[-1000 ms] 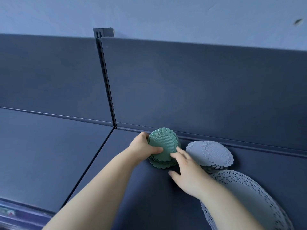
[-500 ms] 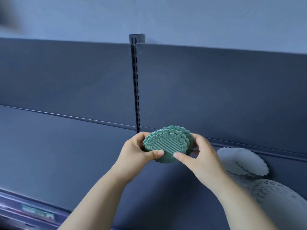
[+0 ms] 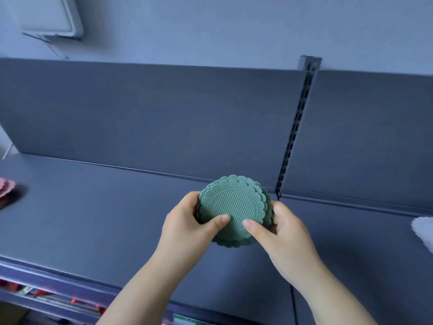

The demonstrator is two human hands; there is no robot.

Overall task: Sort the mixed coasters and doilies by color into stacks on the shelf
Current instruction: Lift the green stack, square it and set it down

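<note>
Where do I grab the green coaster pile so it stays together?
Take the green coaster stack by its scalloped rim from both sides, thumbs pressing on top, as the left hand and right hand do. The discs are flat and slightly fanned, so they may slide.

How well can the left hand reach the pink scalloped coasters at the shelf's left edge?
Probably not yet: the left hand grips the green scalloped coaster stack with the right hand; the pink scalloped coasters lie far left.
</note>
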